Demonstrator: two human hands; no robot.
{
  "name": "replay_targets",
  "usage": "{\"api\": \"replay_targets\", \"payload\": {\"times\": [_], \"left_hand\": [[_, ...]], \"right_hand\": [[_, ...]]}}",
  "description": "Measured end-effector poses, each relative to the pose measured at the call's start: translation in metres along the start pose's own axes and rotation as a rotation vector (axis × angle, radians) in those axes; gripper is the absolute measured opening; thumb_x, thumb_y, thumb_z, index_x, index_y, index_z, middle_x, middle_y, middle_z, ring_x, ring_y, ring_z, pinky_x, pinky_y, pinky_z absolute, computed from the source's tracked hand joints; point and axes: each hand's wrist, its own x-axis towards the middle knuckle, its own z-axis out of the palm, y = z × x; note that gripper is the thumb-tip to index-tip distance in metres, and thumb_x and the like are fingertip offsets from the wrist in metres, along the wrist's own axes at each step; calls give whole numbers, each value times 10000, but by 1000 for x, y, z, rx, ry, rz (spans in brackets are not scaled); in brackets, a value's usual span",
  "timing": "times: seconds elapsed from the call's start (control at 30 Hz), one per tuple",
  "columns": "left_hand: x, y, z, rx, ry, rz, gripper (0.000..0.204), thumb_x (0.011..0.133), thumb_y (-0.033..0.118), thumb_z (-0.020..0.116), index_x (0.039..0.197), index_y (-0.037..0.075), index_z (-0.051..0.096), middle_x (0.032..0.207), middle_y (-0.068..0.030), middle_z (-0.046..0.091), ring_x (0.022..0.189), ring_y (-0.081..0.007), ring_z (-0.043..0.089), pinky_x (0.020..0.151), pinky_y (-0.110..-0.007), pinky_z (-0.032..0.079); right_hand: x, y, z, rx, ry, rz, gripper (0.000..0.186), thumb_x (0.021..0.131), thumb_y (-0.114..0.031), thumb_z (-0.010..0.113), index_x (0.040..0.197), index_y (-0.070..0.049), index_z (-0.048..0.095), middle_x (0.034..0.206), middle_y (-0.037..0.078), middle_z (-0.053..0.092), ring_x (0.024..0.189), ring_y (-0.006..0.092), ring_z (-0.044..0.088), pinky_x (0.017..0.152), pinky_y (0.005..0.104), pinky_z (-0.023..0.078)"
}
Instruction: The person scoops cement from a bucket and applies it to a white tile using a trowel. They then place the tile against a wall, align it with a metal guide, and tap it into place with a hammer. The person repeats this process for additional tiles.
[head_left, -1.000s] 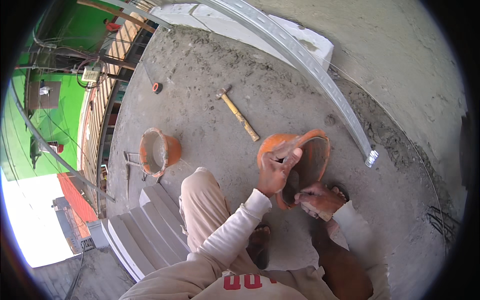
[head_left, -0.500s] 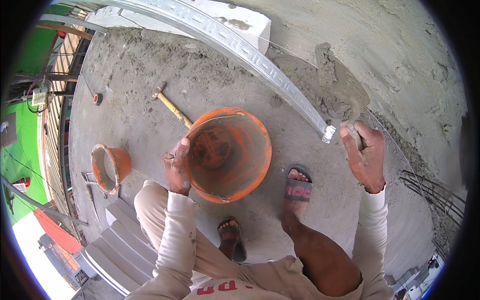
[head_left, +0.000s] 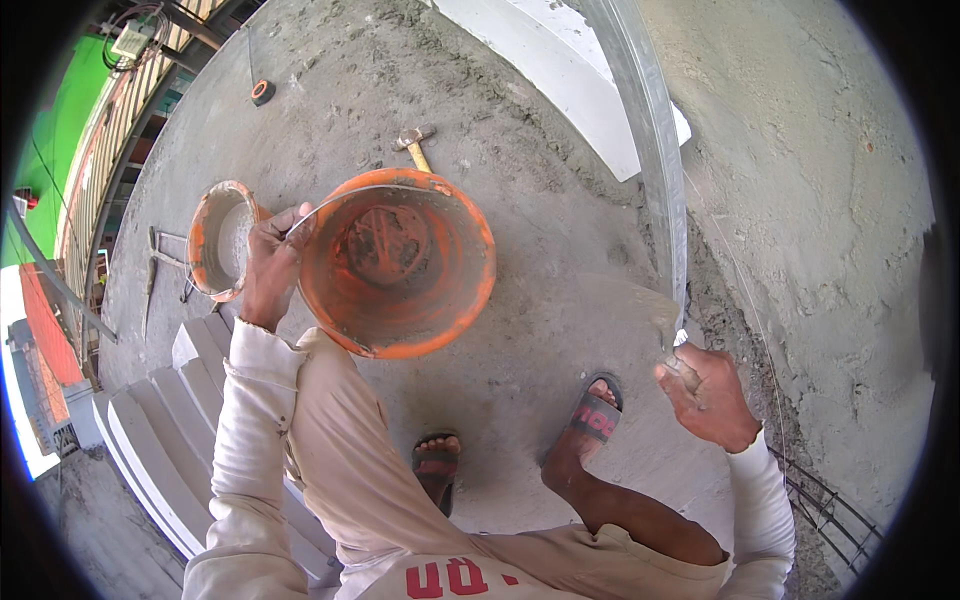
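Note:
My left hand [head_left: 270, 270] is closed on the rim and wire handle of an orange bucket [head_left: 450, 285], tipped so that its inside faces me. Grey residue coats the bucket's inner wall and bottom. At the right, my right hand [head_left: 712, 398] wraps round the handle of a trowel [head_left: 632, 305]. Its blade is smeared by motion and extends up and left over the grey floor. The lower end of a long metal profile [head_left: 655, 150] comes close above this hand. Behind the bucket, a hammer [head_left: 417, 150] lies partly hidden.
A smaller orange bucket [head_left: 199, 245] stands at the left beside a metal tool [head_left: 150, 285]. Pale grey stacked pieces [head_left: 150, 440] lie lower left. White blocks [head_left: 580, 100] rest by the plastered wall [head_left: 810, 200]. A string [head_left: 745, 270] and rebar [head_left: 835, 515] run at right.
My right hand and the trowel have come down from the mortar by the wall, toward me. My left hand has shifted the bucket left. The view has turned, too.

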Motion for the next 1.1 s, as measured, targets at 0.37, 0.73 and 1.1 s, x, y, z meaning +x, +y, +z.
{"api": "replay_targets", "payload": {"times": [0.37,0.73,1.1], "left_hand": [[-82,-153,-40,-375,558,-286,367,1057,326,713,1236,6,707,990,-13,733,793,-105,678,664,-265,545],[-93,-151,-32,-748,482,-376,193,1017,101,650,1180,-3,644,1068,-73,700,890,-193,745,754,-386,677],[174,-78,-76,-1035,604,-219,240,1075,72,561,1210,-124,531,1245,-226,604,1123,-340,704,1002,-412,654]], "right_hand": [[119,-132,36,-29,-157,-29,246,957,-212,723,980,24,661,792,256,664,705,455,624,670,486,486],[147,-148,42,-117,-209,105,269,966,-223,741,991,37,677,815,178,661,743,253,635,713,440,496],[268,-102,99,367,-104,343,216,997,-227,678,950,-19,643,777,74,627,660,164,587,579,376,479]]}}
